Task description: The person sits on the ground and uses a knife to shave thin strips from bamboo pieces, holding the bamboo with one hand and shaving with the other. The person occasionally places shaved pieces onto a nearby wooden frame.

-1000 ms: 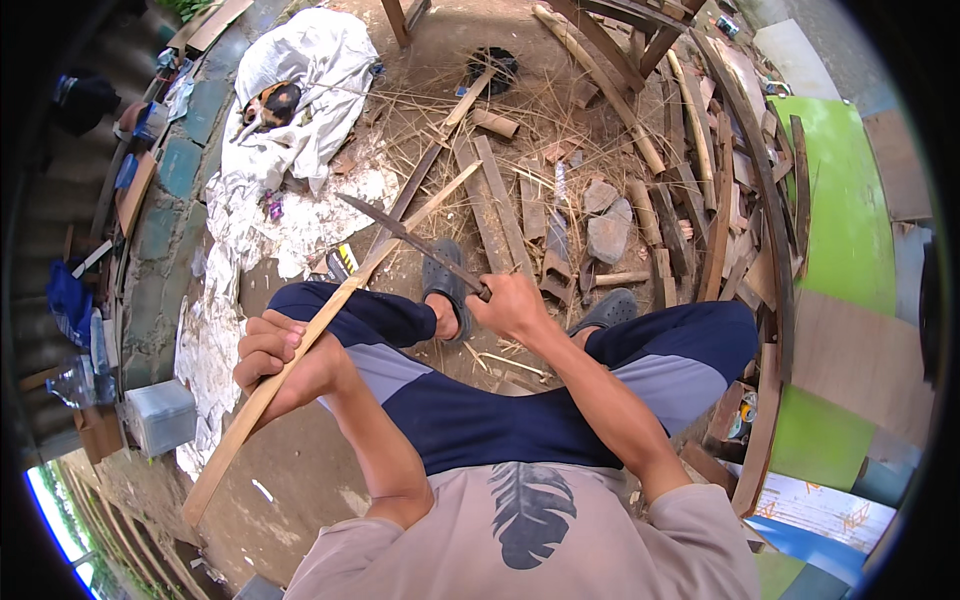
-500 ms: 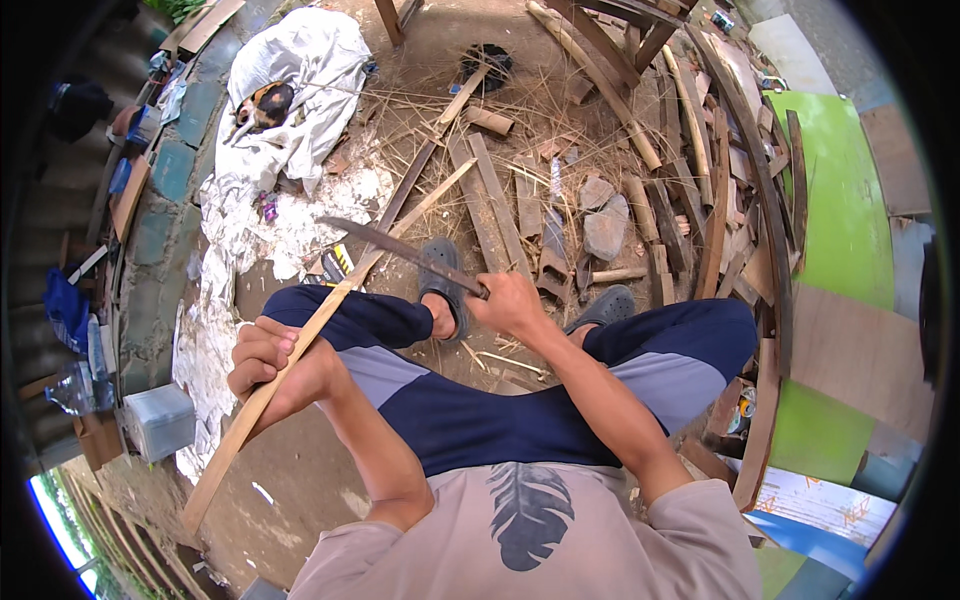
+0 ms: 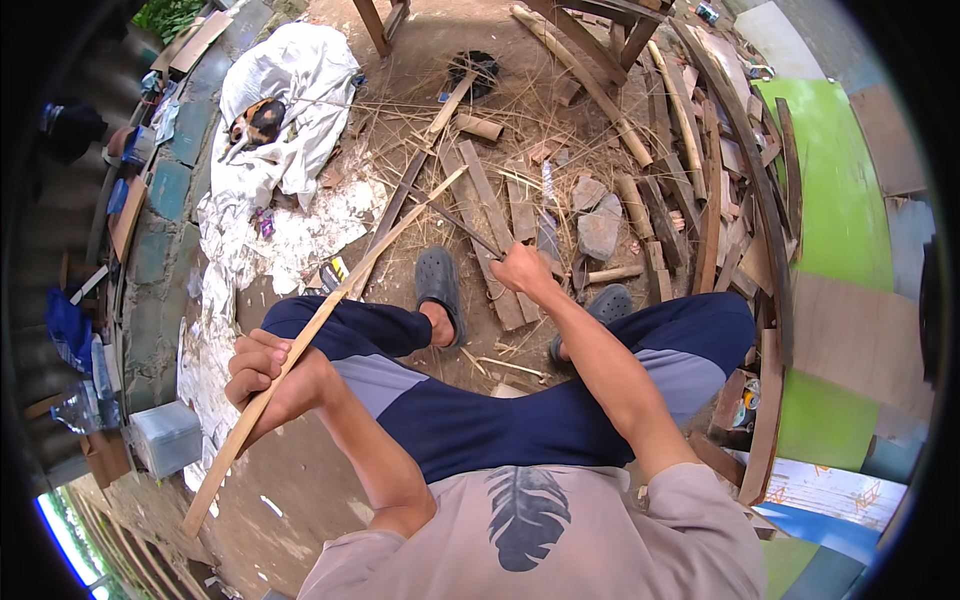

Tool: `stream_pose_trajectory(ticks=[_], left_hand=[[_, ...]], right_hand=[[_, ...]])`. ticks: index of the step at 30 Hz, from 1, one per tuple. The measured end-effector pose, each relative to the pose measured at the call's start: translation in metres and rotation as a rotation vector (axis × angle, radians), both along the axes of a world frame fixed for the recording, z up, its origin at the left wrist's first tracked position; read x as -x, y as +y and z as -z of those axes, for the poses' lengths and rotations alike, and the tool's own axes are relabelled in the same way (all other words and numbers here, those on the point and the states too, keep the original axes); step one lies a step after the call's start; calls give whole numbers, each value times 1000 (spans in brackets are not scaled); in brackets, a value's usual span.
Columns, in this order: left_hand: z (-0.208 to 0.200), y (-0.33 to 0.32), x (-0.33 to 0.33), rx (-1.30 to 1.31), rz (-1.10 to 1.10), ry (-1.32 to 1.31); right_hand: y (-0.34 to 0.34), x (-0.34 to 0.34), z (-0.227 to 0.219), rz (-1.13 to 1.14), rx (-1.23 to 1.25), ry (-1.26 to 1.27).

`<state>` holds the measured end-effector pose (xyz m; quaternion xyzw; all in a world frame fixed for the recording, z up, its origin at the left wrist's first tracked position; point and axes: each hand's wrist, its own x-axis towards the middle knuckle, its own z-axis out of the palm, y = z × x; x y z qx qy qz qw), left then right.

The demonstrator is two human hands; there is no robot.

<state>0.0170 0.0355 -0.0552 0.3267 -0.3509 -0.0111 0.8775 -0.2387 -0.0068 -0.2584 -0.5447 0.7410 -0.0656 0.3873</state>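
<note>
My left hand (image 3: 282, 378) is closed around a long pale strip of split wood or bamboo (image 3: 335, 300). The strip slants from beside my left forearm up and away to the right, its far tip over the littered ground. In my right hand (image 3: 525, 272) is the handle of a long knife (image 3: 465, 226), its dark blade seen nearly edge-on. The blade points away to the left and its front end meets or overlaps the strip near the far tip; whether they touch I cannot tell.
My feet in grey clogs (image 3: 438, 290) rest on the dirt. Planks (image 3: 490, 200), shavings and grey stones (image 3: 602, 225) lie ahead. Long timbers (image 3: 770, 230) and a green panel (image 3: 835, 190) are at right. A cat (image 3: 258, 122) lies on white cloth (image 3: 310, 85) at far left.
My right hand has moved away from me and slightly right, carrying the knife toward the strip's far end. The blade has turned more edge-on. My left hand keeps its hold.
</note>
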Motion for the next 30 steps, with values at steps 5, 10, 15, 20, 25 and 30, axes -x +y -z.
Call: stream_pose_trajectory(ticks=[5,10,15,20,25,30], left_hand=[[-4,-5,-6,5,-4,11],[-17,-19,3,-19,20,-4],[-31,-44,-17,-94,-95,57],[-33,-53,-16,-56,16,3],[-38,-59,-21,-71,-36,49],[-35,-64,-27,-147,-127,48]], right_hand=[[3,-12,-11,-98,75,-58],[-16,6,32,-4,-1,-31],[-49,2,39,-39,-63,-8],[-49,55,91,71,-184,32],[-29,67,88,-5,-251,32],[-30,20,58,268,-65,-270]])
